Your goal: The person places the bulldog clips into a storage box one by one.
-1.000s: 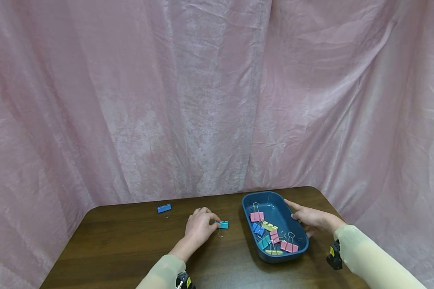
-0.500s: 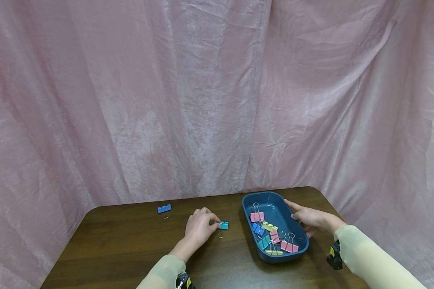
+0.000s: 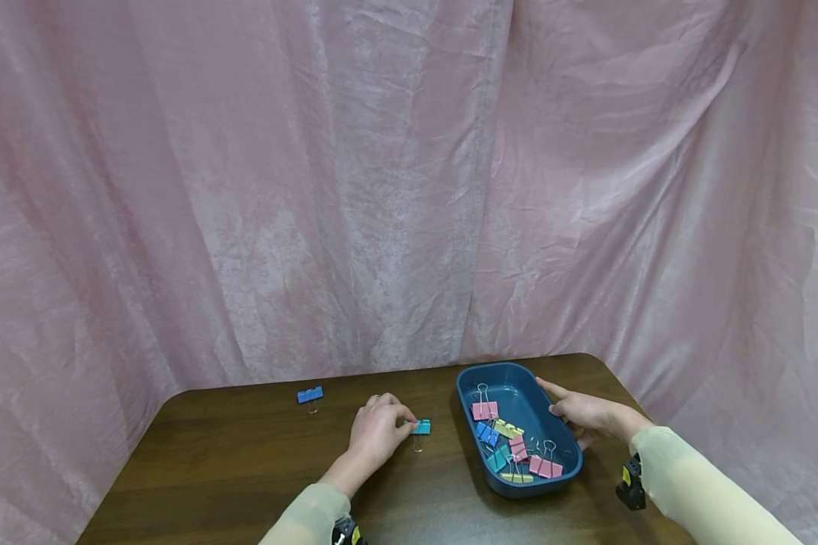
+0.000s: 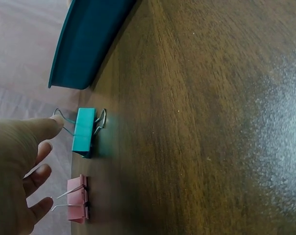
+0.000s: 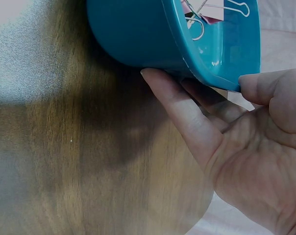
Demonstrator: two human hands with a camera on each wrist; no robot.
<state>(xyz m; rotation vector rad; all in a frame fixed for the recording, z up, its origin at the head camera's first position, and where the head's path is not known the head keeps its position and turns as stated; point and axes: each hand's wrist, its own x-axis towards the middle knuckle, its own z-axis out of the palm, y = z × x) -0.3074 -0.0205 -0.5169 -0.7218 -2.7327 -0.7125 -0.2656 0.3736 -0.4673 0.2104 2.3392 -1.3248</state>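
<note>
Count on desk (image 3: 232, 462): 1 teal clip (image 4: 83, 129), 1 blue clip (image 3: 310, 394) nr far edge, 1 pink clip (image 4: 77, 199), latter obsc. by hand in head view. In tray (image 3: 521, 409) nr desk's R edge: min. 7 clips (3 pink, 2 yellow, 1 blue, 1 teal); overlapping, exact tot. unclear. L hand (image 3: 376, 428) pinches teal clip, mid-desk; one fingertip hidden in wrist view. R hand (image 3: 589, 414) grips tray's R side. Teal clip: both wire handles splayed, opp. sides.

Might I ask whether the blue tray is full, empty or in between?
In between: several clips lie inside the tray, while bare bottom shows toward its far end.
</note>
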